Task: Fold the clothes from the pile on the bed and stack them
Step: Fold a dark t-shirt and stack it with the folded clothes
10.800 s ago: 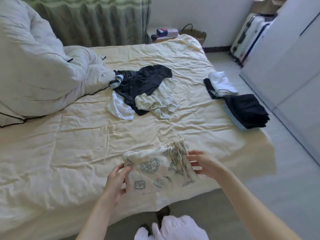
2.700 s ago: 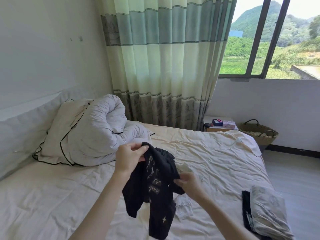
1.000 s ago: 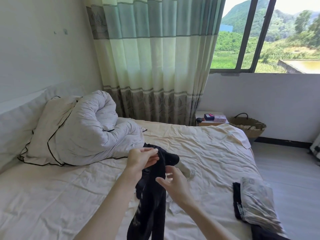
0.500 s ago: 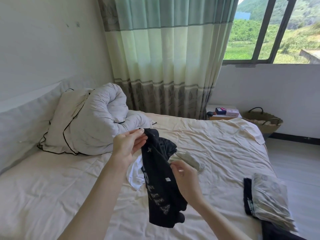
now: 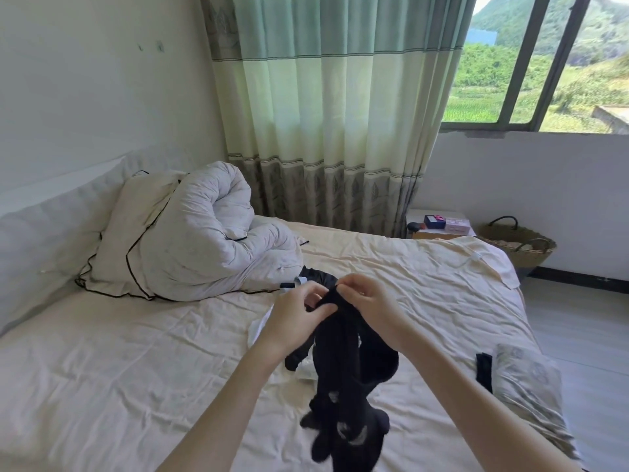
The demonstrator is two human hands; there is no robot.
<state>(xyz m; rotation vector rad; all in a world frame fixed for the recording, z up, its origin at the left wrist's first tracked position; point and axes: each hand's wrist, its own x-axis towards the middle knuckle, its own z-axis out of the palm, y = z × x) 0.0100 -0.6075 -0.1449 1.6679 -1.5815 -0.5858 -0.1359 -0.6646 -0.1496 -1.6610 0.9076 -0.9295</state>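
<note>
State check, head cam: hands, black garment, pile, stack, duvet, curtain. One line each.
Left hand: pinching the black garment's top edge.
Right hand: pinching the same edge.
Black garment: unfolded, bunched, hanging from both hands.
Pile: loose clothes, mostly hidden behind the hands.
Stack: folded, patterned piece on top.
Duvet: rolled up against the pillow.
Curtain: drawn.
</note>
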